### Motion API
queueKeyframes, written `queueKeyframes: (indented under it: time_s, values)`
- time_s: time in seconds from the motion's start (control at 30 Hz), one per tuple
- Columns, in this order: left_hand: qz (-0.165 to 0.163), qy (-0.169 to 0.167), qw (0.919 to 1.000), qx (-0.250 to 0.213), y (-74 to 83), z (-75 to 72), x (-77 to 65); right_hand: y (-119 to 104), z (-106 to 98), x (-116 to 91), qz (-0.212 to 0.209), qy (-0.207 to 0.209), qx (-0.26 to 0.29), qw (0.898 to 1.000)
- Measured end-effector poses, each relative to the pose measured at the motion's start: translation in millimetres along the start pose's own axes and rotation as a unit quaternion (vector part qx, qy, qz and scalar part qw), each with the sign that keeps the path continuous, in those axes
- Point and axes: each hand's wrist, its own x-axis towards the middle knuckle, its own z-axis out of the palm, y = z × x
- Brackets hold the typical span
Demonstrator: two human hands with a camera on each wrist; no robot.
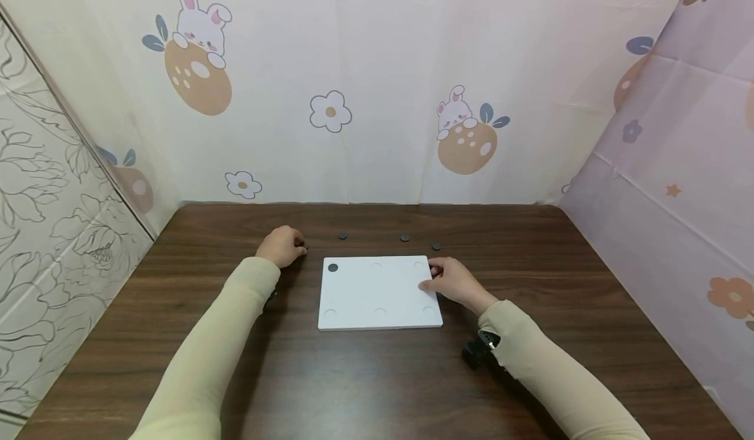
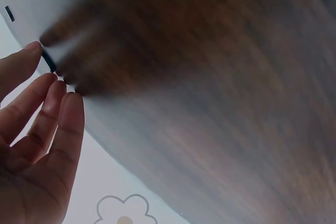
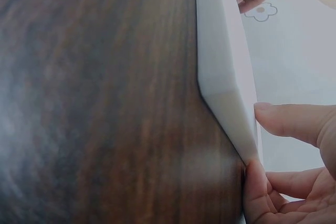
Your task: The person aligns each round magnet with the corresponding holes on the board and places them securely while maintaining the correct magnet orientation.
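Observation:
A white rectangular board (image 1: 377, 289) lies flat on the dark wooden table, with faint round recesses on its top. One black disc (image 1: 333, 268) sits at the board's far left corner. Left of the board, my left hand (image 1: 282, 246) pinches another small black disc (image 2: 48, 60) between thumb and fingertips, at the tabletop. My right hand (image 1: 456, 283) grips the board's right edge; the thumb (image 3: 286, 121) lies on the top face and the fingers are against the side. In the right wrist view the board's corner shows as a thick white edge.
Beyond the board lie three more black discs, one to the left (image 1: 343, 236) and two to the right, a nearer disc (image 1: 436, 247) and a farther disc (image 1: 404, 238). A patterned curtain (image 1: 383, 152) hangs behind the table's far edge.

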Motion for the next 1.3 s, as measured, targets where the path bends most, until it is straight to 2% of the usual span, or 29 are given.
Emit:
queueKeyframes:
  time_s: [0.43, 1.07, 1.3]
  values:
    - [0.001, 0.021, 0.9998, 0.007, 1.8, 3.7, -2.3, 0.4, 0.2, -0.7, -0.002, 0.001, -0.002, 1.0]
    - [0.004, 0.018, 0.9998, -0.005, 0.8, 1.6, -6.4, 1.4, -0.1, 0.2, -0.004, 0.002, -0.003, 1.0]
    - [0.016, 0.021, 0.9996, -0.005, -2.1, 0.7, -10.9, 1.8, 0.3, -0.8, 0.0, 0.001, -0.001, 1.0]
